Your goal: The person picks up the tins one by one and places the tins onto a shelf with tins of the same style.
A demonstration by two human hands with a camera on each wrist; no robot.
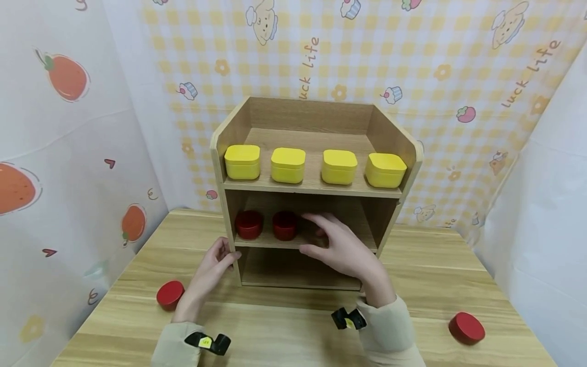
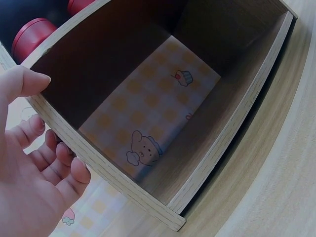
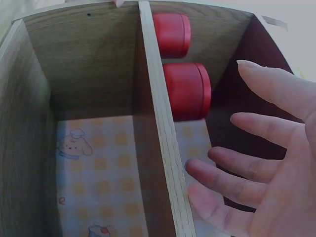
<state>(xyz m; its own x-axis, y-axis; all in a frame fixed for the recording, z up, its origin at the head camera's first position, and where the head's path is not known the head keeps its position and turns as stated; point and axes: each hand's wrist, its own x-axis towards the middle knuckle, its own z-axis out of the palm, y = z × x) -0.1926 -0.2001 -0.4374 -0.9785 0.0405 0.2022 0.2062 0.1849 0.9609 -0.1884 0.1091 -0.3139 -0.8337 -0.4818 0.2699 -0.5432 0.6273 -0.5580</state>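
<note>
A small wooden shelf [image 1: 302, 244] stands on the table. My left hand [image 1: 215, 265] holds its left side panel, thumb at the front edge and fingers bent against the outside, as the left wrist view [image 2: 39, 163] shows. Two red round tins, the left one [image 1: 249, 225] and the right one [image 1: 285, 226], stand on the middle level. My right hand [image 1: 341, 247] is at the middle level's opening, right of the second tin, fingers spread and holding nothing. In the right wrist view, a gap separates its fingers [image 3: 256, 123] from the nearer tin [image 3: 190, 91].
Several yellow square tins [image 1: 288, 165] line the front of the shelf's top level. One red tin [image 1: 170, 295] lies on the table [image 1: 284, 331] beside my left forearm, another [image 1: 467, 328] far right. Patterned cloth [image 1: 293, 61] hangs behind the shelf.
</note>
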